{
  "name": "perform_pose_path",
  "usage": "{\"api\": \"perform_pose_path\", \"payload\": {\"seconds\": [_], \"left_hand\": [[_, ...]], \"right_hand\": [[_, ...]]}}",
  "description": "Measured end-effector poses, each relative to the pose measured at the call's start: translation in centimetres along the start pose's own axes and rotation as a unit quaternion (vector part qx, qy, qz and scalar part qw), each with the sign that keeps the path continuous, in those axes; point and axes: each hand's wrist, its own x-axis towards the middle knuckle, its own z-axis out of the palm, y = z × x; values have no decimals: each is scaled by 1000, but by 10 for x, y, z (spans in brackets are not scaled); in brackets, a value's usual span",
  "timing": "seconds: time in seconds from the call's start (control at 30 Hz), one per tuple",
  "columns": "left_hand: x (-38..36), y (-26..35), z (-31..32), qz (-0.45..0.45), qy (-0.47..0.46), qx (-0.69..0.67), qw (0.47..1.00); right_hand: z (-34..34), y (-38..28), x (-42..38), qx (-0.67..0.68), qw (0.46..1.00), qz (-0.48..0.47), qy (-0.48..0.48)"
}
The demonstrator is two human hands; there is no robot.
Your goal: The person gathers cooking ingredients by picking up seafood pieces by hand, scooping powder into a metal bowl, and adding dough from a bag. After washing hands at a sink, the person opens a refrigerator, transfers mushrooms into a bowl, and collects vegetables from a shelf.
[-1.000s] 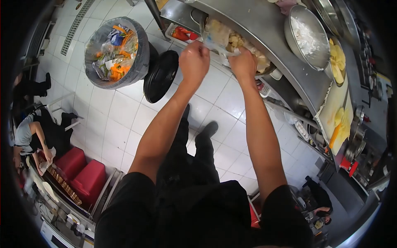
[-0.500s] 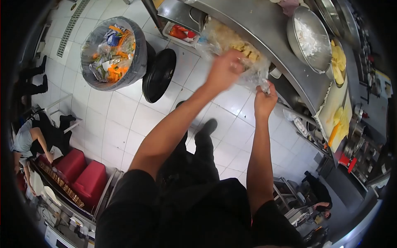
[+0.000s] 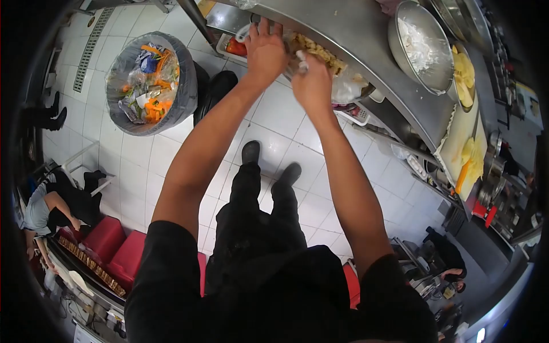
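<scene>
Both hands have closed together on the crinkled clear bag.

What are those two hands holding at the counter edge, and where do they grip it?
A clear plastic bag of food pieces. The right hand pinches its twisted top; the left hand grips the bag beside it.

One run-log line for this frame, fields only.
left hand: gripping clear plastic bag | right hand: pinching bag | contents: pale food pieces | place: steel counter edge | nearby: full bin
</scene>
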Motion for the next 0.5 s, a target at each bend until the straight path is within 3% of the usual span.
{"api": "perform_pose_path", "payload": {"seconds": [0.1,0.17,0.23,0.3,0.4,0.5], "left_hand": [[15,-15,19,19,-11,32,999],[28,-21,21,38,-47,62,996],[31,-23,20,53,-73,70,993],[37,-25,16,64,-80,63,993],[37,-32,7,40,-46,52,997],[41,-60,15,-29,63,-46,997]], "right_hand": [[5,31,10,-93,989,106,54],[-17,45,3,-68,987,117,88],[-34,63,-14,-143,971,133,140],[-51,89,-25,-171,969,142,107],[-59,123,-40,-189,962,182,75],[-63,119,-41,-191,955,219,64]]}}
